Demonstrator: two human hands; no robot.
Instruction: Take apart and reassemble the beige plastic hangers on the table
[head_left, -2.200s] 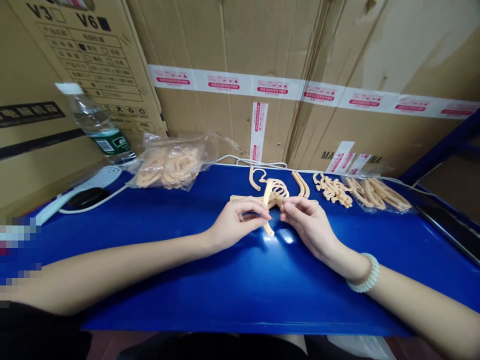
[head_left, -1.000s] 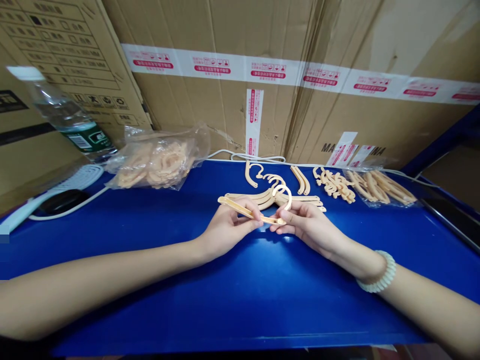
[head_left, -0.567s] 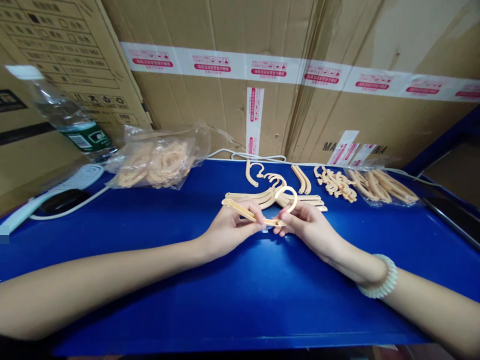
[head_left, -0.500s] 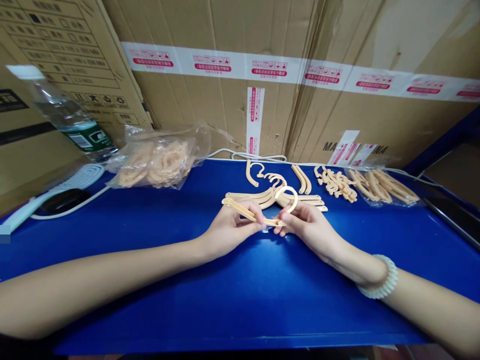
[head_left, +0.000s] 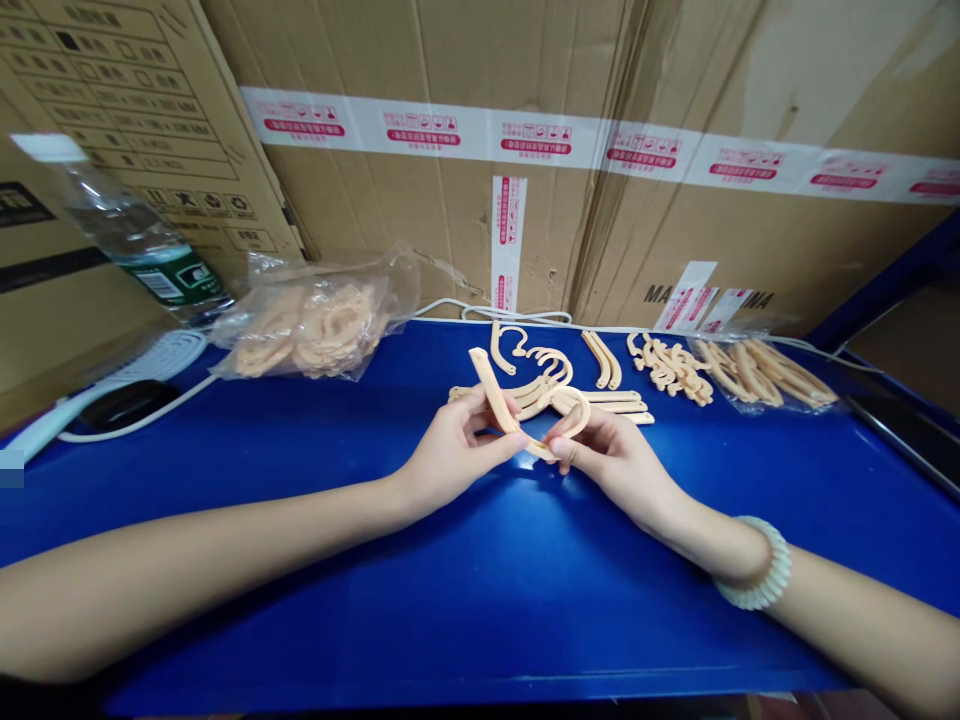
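Between finger and thumb, my left hand point(head_left: 469, 437) pinches a curved beige plastic arm point(head_left: 493, 392), its free end pointing up and to the left. My right hand point(head_left: 609, 447) is closed on a beige hook point(head_left: 581, 408) where it meets the arm's lower end; fingertips partly hide that joint. Just behind the hands, beige hanger pieces point(head_left: 616, 398) lie side by side on the blue table point(head_left: 480, 590), with several hooks point(head_left: 553, 362) standing out at their middle. A loose arm and hook point(head_left: 501, 350) lie farther back.
Two curved arms point(head_left: 602, 360), a pile of hooks point(head_left: 670, 368) and a bag of arms point(head_left: 769, 372) lie back right. Back left are a bag of beige parts point(head_left: 315, 325), a water bottle point(head_left: 142, 240), a white fan point(head_left: 142, 365) and a black object point(head_left: 127, 403). Cardboard boxes point(head_left: 420, 220) stand behind.
The held arm has turned, its left end now raised higher. The hook in my right hand has tilted and dropped slightly. Both hands stay closed on the pieces.
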